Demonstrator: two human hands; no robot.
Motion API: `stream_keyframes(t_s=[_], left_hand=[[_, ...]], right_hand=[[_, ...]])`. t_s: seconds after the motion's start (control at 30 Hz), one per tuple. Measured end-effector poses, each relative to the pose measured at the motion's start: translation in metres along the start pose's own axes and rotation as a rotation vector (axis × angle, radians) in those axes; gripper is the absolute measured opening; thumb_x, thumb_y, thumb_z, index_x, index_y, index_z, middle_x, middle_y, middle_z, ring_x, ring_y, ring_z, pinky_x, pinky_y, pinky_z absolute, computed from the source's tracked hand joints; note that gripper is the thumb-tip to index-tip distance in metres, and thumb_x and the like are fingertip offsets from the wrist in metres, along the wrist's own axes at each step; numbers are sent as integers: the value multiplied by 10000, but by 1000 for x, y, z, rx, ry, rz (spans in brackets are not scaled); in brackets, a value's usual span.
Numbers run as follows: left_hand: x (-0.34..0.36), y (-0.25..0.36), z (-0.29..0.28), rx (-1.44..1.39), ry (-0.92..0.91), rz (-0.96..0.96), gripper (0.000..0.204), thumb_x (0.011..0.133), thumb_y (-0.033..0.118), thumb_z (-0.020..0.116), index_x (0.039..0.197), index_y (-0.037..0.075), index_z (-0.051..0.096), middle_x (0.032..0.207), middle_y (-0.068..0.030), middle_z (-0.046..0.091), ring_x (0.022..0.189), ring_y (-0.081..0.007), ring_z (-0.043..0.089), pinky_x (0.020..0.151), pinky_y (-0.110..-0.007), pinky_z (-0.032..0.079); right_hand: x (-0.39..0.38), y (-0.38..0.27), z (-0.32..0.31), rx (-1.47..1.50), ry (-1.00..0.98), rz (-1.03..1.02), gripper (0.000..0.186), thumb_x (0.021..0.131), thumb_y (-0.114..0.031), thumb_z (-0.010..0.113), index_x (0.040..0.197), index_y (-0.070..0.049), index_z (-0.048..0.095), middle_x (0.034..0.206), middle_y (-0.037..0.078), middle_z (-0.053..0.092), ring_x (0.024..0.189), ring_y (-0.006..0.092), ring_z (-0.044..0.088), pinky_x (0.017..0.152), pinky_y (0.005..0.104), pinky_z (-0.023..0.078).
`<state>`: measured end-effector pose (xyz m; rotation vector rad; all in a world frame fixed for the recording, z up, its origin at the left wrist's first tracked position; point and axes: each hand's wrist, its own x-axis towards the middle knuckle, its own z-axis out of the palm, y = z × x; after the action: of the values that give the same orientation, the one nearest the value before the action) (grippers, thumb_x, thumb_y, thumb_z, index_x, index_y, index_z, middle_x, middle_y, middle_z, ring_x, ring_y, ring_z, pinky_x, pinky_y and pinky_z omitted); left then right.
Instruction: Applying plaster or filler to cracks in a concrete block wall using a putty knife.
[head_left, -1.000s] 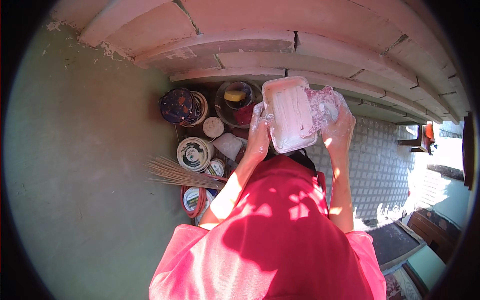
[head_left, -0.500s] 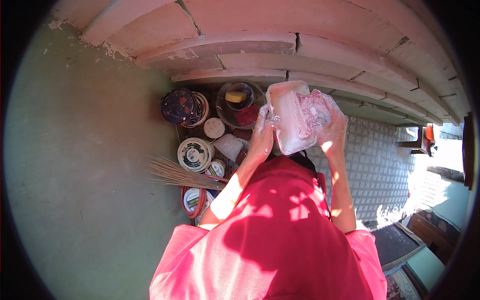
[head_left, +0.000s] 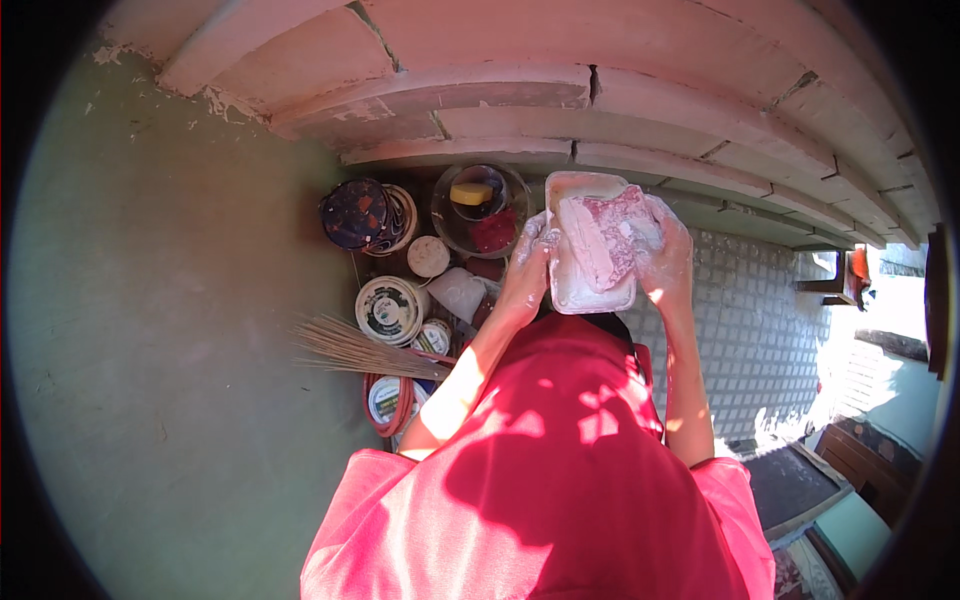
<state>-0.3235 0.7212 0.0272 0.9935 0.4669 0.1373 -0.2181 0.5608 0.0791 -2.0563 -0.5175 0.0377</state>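
My left hand point(head_left: 527, 272) grips the left side of a white rectangular tray point(head_left: 592, 302), held up in front of my chest. White residue coats its inside. Over the tray lies a crumpled pink cloth point(head_left: 600, 235), smeared with a pale, wet-looking paste. My right hand point(head_left: 668, 250), whitened on the fingers, is closed on the cloth's right end by the tray's right side; some of its fingertips are hidden.
Paint buckets point(head_left: 390, 310) and a dark-lidded tub point(head_left: 357, 213) stand by the green wall. Near them are a clear basin point(head_left: 445, 235) with a yellow sponge point(head_left: 472, 193), and a stick broom point(head_left: 365, 345). Pink-painted steps point(head_left: 480, 95) rise ahead.
The tray has shifted slightly right and turned more upright. The cloth now lies flatter across its middle, with my right hand still at its right end.
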Motion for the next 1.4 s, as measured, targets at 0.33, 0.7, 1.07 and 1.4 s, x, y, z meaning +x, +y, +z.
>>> stream_keyframes(t_s=[0.33, 0.7, 1.07, 1.4], left_hand=[[5, 8, -7, -292, 117, -97, 352, 952, 186, 438, 1282, 62, 451, 1182, -32, 540, 1093, -155, 531, 947, -312, 434], [20, 8, -31, -351, 189, 15, 345, 969, 261, 449, 1253, 67, 472, 1173, -34, 577, 1077, -173, 570, 951, -331, 454], [3, 4, -68, -357, 311, -10, 406, 923, 278, 490, 1261, 54, 470, 1203, -60, 570, 1100, -195, 559, 958, -343, 438], [-4, 13, -81, -364, 377, -26, 427, 923, 299, 508, 1280, 70, 462, 1229, -57, 555, 1127, -196, 544, 971, -352, 432]], right_hand=[[-8, 0, 3, 914, -32, 396, 461, 880, -74, 599, 1312, -51, 438, 1101, 62, 596, 821, 121, 615, 551, 253, 520], [41, -20, 20, 998, 222, 219, 309, 903, -87, 596, 1195, -13, 527, 1090, 69, 623, 904, 164, 642, 655, 310, 587], [102, -81, 6, 795, 350, -72, 286, 887, -131, 644, 1125, 9, 570, 1053, 83, 635, 852, 179, 649, 636, 320, 593], [146, -144, 30, 145, 763, -409, 175, 881, -60, 579, 1016, 36, 632, 760, 162, 650, 687, 262, 654, 625, 382, 492]])
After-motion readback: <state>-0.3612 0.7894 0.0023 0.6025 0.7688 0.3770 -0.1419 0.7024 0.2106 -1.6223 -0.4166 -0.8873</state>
